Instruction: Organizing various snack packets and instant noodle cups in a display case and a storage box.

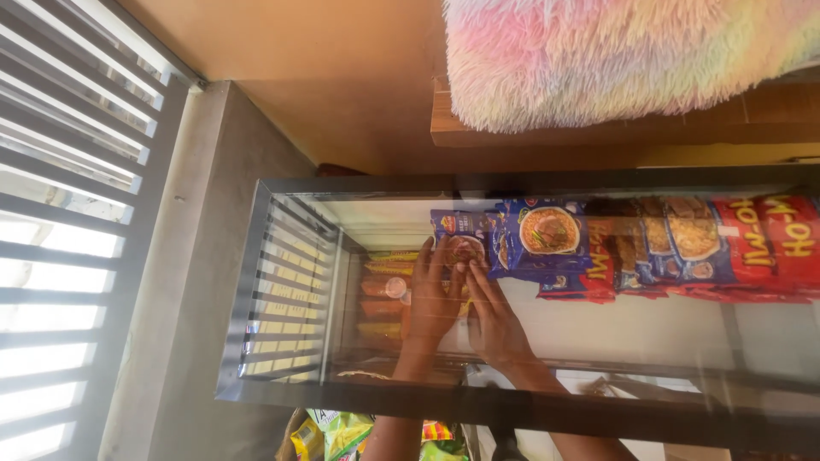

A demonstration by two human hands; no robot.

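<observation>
Inside a glass display case [256, 282], left hand [433, 299] and right hand [495, 324], fingers spread, press a light, crinkly blue noodle packet [461, 235], probably best gripped by its edges.

A fluffy pastel rainbow rug [628, 55] is being carried by a wooden ledge [598, 132] along the top right. Red noodle packets [769, 235] are being displayed in a row toward the right end of the glass shelf [649, 329], overlapping one another. Light is being let in through a slatted window grille [60, 213] at the left edge. Green and yellow snack bags [337, 435] are being kept below the shelf's near edge.
</observation>
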